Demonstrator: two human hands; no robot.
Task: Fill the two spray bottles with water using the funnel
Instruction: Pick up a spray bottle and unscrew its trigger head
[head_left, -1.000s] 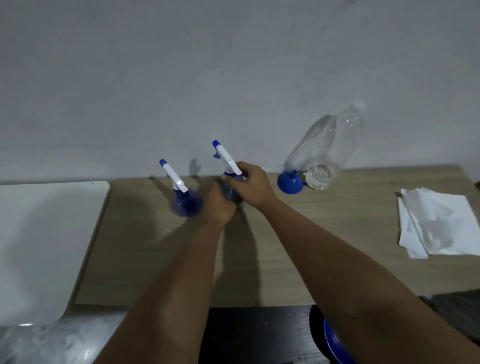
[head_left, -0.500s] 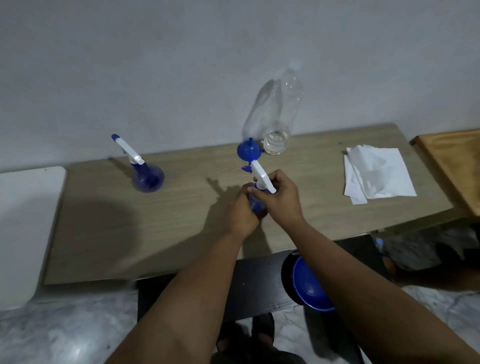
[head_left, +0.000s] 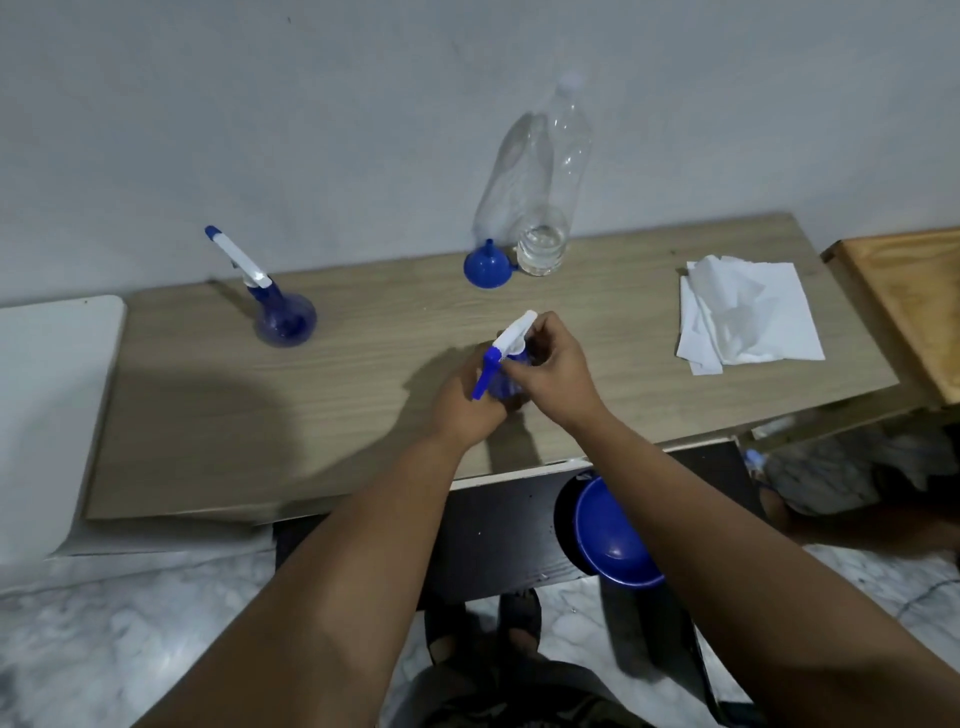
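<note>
- Currently, a blue spray bottle (head_left: 501, 382) is gripped low on the tabletop (head_left: 363, 395) by the left hand (head_left: 465, 402), fingers wrapped round its body.
- Its white trigger head (head_left: 514, 335) is pinched by the fingers (head_left: 519, 370) of the right hand (head_left: 558, 371).
- Beyond those fingers, a blue funnel (head_left: 487, 266) is seen mouth-down, just beside a clear water bottle (head_left: 548, 208).
- Well left of the fingers, a second spray bottle (head_left: 278, 312) is seen standing.
- Right of the fingers, white paper napkins (head_left: 748, 317) are laid.

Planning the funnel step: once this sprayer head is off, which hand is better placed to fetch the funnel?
Right. The right hand is nearer the funnel, while the left hand steadies the spray bottle.
</note>
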